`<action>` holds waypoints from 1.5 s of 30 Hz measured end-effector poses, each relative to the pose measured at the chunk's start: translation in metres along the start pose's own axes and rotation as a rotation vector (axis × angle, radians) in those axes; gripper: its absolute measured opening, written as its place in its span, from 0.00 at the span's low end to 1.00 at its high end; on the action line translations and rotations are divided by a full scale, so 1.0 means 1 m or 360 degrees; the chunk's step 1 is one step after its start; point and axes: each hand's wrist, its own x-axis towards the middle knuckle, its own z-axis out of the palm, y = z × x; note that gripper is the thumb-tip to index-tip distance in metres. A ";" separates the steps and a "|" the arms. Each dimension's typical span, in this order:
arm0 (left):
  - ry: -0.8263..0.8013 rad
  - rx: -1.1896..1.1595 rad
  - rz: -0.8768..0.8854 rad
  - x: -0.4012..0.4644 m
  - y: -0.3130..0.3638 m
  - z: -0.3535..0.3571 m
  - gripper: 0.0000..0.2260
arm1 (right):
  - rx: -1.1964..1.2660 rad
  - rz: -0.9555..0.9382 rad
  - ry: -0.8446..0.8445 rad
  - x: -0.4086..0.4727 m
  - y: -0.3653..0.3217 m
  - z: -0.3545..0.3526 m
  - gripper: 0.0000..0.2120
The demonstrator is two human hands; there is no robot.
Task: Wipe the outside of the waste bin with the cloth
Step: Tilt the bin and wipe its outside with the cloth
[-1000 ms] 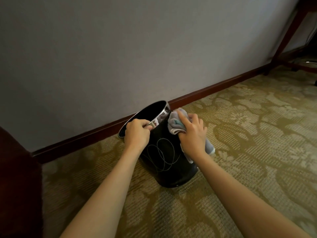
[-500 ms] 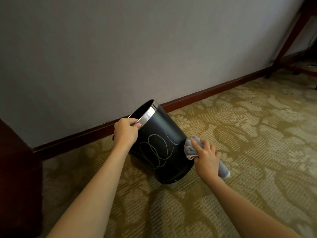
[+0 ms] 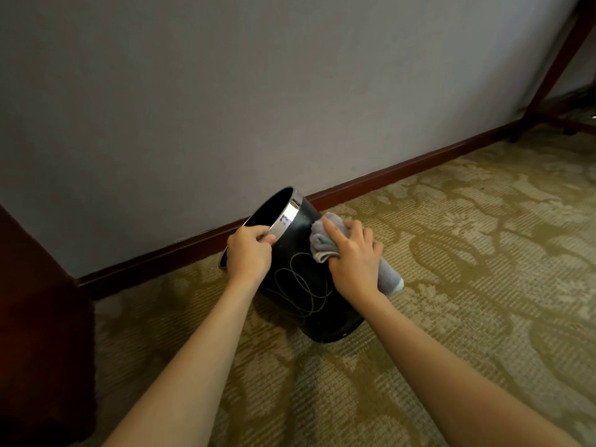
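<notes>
Back up near the chrome rim since a moment ago: right hand (image 3: 353, 259), gripping grey folded cloth (image 3: 325, 245) against tilted black round waste bin (image 3: 306, 295). Left hand (image 3: 250, 253) clamped on rim. Patterned carpet (image 3: 451, 253) beneath.

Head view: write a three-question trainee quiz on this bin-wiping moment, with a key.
1. True or false: the black round waste bin with a silver rim stands upright on the patterned carpet.
2. Which hand grips the bin's rim? A. left hand B. right hand
3. Fill in: the right hand presses the grey folded cloth against the bin's ____ side wall.

Key:
1. False; it is tilted, mouth toward the grey wall.
2. A
3. upper
</notes>
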 end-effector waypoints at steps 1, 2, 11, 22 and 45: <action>-0.0007 0.0005 0.0002 0.000 0.000 -0.001 0.05 | 0.0000 -0.0014 0.0009 -0.001 0.001 0.001 0.32; -0.0010 -0.0001 -0.0006 0.001 -0.001 -0.002 0.05 | -0.0001 -0.0038 0.0019 -0.004 0.003 0.002 0.31; 0.0006 -0.0033 -0.0070 0.007 0.003 0.004 0.07 | -0.0169 0.0043 -0.0085 -0.030 0.036 0.007 0.30; 0.0017 0.0056 -0.0024 -0.005 0.018 0.009 0.05 | -0.0241 0.0412 -0.0335 -0.047 0.073 -0.001 0.29; -0.0276 -0.0039 0.0277 0.000 0.016 0.015 0.05 | -0.0328 0.0409 -0.0392 -0.071 0.094 0.006 0.29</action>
